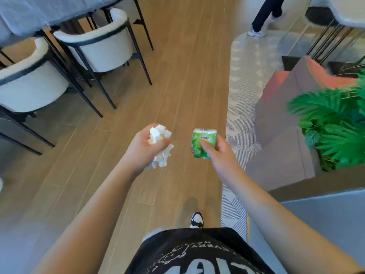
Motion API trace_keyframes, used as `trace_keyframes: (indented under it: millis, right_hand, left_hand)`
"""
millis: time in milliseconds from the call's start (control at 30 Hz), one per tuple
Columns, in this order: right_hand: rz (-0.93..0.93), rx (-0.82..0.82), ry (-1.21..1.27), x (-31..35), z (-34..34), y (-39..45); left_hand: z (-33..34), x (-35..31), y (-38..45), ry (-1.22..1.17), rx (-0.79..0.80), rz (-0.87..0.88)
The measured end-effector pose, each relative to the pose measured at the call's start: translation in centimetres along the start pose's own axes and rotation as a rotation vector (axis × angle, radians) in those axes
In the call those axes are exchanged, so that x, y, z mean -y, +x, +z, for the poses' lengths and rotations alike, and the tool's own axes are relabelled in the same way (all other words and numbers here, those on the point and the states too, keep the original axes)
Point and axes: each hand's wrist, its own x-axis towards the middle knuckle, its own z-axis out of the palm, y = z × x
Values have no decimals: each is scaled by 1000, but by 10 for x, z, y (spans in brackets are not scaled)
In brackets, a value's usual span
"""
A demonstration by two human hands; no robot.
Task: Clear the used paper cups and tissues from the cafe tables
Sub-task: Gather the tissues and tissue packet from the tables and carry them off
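My left hand [144,149] is closed around a wad of crumpled white tissues [160,135], which stick out above and below my fingers. A small green tissue packet [203,142] is held upright by my right hand [219,153], thumb across its front. Both hands hover in front of me over the wooden floor, about a hand's width apart. No paper cups are in view.
White upholstered chairs with black legs [94,44] stand at a cloth-covered table [39,10] on the left. A patterned rug [248,76], pink-grey blocks [284,123] and a green plant [335,123] lie right. Another person's legs [264,16] stand far ahead. A wooden floor aisle [177,66] runs forward.
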Motion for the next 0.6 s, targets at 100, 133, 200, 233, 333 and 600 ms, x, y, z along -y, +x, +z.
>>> trace_keyframes:
  millis: [100, 133, 200, 233, 333, 600]
  right_hand:
    - [-1, -3, 22, 16, 2, 55]
    - [0, -2, 33, 20, 3, 73]
    - [12, 8, 45, 24, 7, 108]
    - [22, 19, 47, 25, 10, 125]
    - [39, 19, 65, 29, 20, 182]
    - [25, -7, 108, 70, 73, 345]
  left_hand:
    - [-7, -14, 47, -37, -38, 1]
    - [-11, -16, 64, -36, -38, -2]
    - [-21, -20, 98, -20, -41, 2]
    - [-27, -21, 116, -10, -50, 5]
    - [-45, -21, 175, 9, -58, 25]
    - [-122, -40, 335, 54, 7, 22]
